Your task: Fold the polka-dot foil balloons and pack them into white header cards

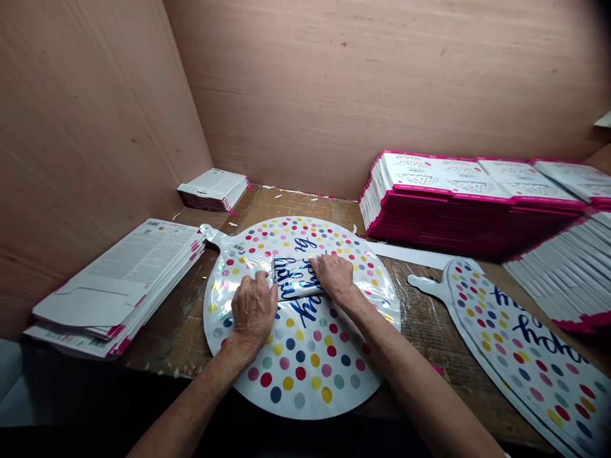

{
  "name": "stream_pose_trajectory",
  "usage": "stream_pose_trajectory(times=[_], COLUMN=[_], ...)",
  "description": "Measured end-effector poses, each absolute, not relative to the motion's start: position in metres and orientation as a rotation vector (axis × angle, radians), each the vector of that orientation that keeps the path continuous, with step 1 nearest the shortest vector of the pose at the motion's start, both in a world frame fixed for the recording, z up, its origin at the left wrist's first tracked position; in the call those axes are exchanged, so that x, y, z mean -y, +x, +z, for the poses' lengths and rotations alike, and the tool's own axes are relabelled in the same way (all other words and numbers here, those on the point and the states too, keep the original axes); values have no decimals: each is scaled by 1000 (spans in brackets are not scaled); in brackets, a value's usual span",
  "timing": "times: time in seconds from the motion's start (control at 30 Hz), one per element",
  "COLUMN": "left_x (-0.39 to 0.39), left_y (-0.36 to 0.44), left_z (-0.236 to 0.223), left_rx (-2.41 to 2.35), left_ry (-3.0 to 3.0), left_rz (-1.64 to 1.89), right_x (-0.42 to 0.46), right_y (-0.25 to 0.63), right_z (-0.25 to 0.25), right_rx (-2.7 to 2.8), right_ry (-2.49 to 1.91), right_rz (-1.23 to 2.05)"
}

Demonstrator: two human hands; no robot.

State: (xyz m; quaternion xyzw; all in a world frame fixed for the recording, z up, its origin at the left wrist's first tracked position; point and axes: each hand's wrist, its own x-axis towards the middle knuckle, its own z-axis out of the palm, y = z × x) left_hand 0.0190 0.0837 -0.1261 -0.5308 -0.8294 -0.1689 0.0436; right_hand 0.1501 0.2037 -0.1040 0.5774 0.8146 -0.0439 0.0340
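Observation:
A round white foil balloon (310,394) with coloured dots and blue lettering lies flat on the table, its tail pointing to the far left. On its middle is a narrow folded foil balloon (300,287), shiny and with blue script. My left hand (252,310) has its fingers curled at the left end of this folded balloon. At the right end my right hand (335,278) pinches its upper edge, the fingertips partly hidden. Both forearms reach in from the bottom of the view.
More flat foil balloons (529,356) lie at right. White cardboard sleeves (128,273) are stacked at left, with a smaller stack (214,184) behind. Long rows of pink-edged packages (443,184) stand at the back right. Wooden panels (334,89) rise behind and at left.

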Motion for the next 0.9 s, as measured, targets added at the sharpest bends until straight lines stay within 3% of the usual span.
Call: stream_pose_trajectory(times=[0.13,0.3,0.47,0.7,0.8,0.9], left_x=[-85,-85,-70,-66,-59,-43], left_y=[21,18,5,26,20,-13], left_z=[-129,-128,-116,-106,-103,-92], left_rx=[2390,2348,2542,2645,2568,2595], left_ry=[-1727,-1815,-1735,-1801,-1809,-1751], left_rz=[-253,-255,-875,-1796,-1846,-1572], right_x=[-205,-219,-207,-148,-136,-132], right_y=[136,123,147,171,169,180], right_z=[-96,-74,-67,-91,-96,-101], right_rx=[-2605,-2852,-2885,-3048,-3004,-3034], right_ry=[1751,1141,1088,1115,1071,1071], right_rz=[25,-91,-279,-781,-998,-1104])
